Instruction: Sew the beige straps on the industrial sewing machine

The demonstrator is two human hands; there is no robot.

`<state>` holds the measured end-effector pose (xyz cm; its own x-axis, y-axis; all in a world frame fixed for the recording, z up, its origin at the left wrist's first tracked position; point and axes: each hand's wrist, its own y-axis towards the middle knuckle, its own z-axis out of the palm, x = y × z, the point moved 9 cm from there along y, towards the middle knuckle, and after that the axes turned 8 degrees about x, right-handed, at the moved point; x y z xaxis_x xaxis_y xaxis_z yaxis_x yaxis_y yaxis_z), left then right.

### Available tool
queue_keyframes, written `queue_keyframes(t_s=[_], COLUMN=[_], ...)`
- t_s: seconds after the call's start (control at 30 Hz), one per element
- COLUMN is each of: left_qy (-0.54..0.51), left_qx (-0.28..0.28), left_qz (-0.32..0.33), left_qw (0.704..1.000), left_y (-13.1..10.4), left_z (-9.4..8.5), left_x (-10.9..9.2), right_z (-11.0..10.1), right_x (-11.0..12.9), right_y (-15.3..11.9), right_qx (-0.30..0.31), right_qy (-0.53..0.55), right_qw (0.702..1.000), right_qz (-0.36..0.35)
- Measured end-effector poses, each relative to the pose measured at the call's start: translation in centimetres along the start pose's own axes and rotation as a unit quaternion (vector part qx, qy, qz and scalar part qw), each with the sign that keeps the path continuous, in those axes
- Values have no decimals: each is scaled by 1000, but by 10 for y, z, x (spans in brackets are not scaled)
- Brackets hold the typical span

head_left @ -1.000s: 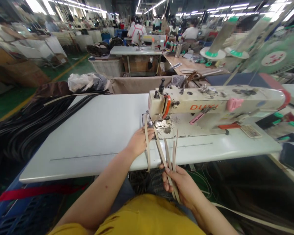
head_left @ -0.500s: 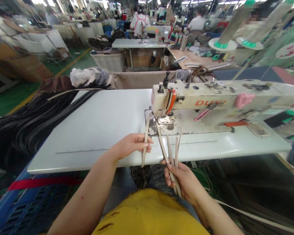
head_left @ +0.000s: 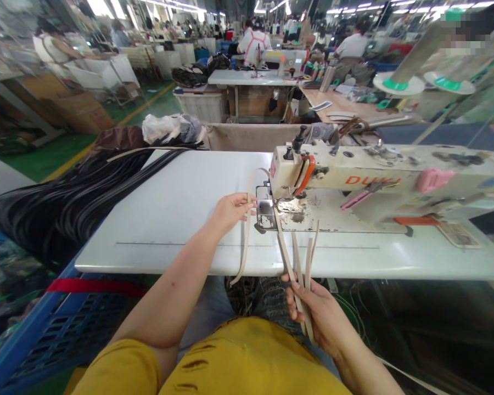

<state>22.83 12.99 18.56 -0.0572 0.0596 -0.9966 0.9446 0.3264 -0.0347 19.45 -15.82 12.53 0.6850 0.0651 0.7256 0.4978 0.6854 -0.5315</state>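
A beige narrow strip (head_left: 246, 241) hangs over the table's front edge and curves up behind the sewing machine's needle area. My left hand (head_left: 229, 214), left of the needle plate (head_left: 265, 207), is closed on this strip with thumb and fingers. Close to the front edge, my right hand (head_left: 315, 307) is wrapped round several similar beige strips (head_left: 297, 255), their free ends pointing up. One of them, a longer strip (head_left: 282, 241), runs from my right hand up to the presser foot. The white sewing machine (head_left: 337, 173) stands over the table's right part.
Long black strips (head_left: 74, 197) lie in a heap over the table's left side. A blue crate (head_left: 61, 323) with a red band stands below. Pink-handled snips (head_left: 360, 197) rest against the machine. Beyond the white tabletop (head_left: 181, 203) are a crumpled plastic bag (head_left: 164, 129) and co-workers at other machines.
My left hand has moved away from me and leftward from the needle, and its strip now bends in a loop behind the needle area. My right hand keeps its hold. The view has turned slightly left.
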Motion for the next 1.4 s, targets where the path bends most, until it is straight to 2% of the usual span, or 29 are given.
queue_keyframes(t_s=[0.33, 0.43, 0.53, 0.63, 0.73, 0.8, 0.87, 0.97, 1.1, 1.2, 1.4], left_qy=[-17, -98, -214, -239, -149, -46, 67, 225, 383, 448, 506], left_qx=[10, 30, 58, 64, 67, 72, 75, 81, 94, 86, 51], left_qz=[-10, -4, 9, 6, 4, 31, 72, 144, 223, 235, 219], left_qw=[1000, 995, 975, 969, 986, 996, 992, 960, 891, 858, 832], left_y=[2, -3, -7, -7, -5, -3, 0, 4, 5, 4, -5], left_z=[4, 10, 18, 22, 27, 31, 36, 49, 74, 85, 87], left_x=[0, -6, -9, -2, 10, 13, 13, 7, 2, 7, 13], right_z=[-3, -4, -5, -4, -2, -2, -2, -3, -3, -4, -3], right_x=[0, -3, -4, -3, -2, -2, -3, -3, -3, -3, -9], right_y=[2, 3, 4, 5, 4, 4, 4, 4, 4, 5, 5], right_qx=[0, 0, 1, -1, -1, 0, -4, -9, -7, -2, 26], right_qy=[0, 9, 13, 15, 18, 20, 19, 11, 3, -4, -20], right_qw=[1000, 1000, 1000, 1000, 1000, 1000, 1000, 1000, 1000, 1000, 999], right_qz=[-13, -7, -5, -10, -16, -15, -12, -10, -12, -12, 0])
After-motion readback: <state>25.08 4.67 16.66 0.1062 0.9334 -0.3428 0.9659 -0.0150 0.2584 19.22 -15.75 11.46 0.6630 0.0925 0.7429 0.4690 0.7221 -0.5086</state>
